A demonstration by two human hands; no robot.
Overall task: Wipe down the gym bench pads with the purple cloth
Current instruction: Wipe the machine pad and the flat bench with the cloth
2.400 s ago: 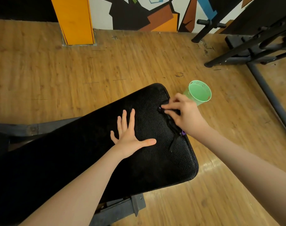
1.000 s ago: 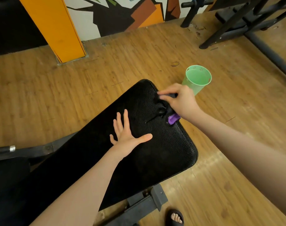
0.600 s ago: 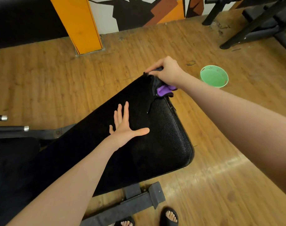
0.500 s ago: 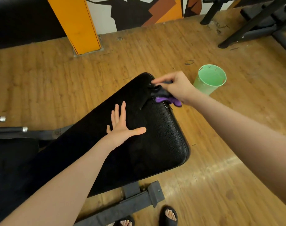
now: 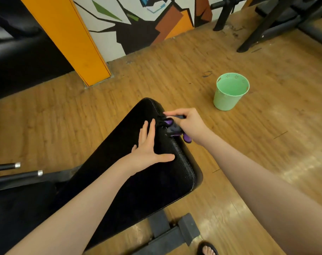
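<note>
Gripping the bunched cloth [image 5: 172,128], the right hand [image 5: 188,125] sits at the pad's [image 5: 156,181] far right edge, fingers curled round the wad, a purple tail hanging over the side. Left hand [image 5: 147,150] lies flat on the pad just beside it, fingers straight, thumb splayed toward the right edge. Pad's long axis runs from the far corner back toward the near left. Unwiped length likely lies that way, past the bracing hand; right hand is nearer the cloth's work. Bucket [image 5: 230,91] stands on the floor, well apart.

Wooden floor [image 5: 266,153] is carrying a black bench pad [image 5: 147,181] on its grey metal frame [image 5: 175,234]; green bucket [image 5: 230,92] is standing upright beside it.
</note>
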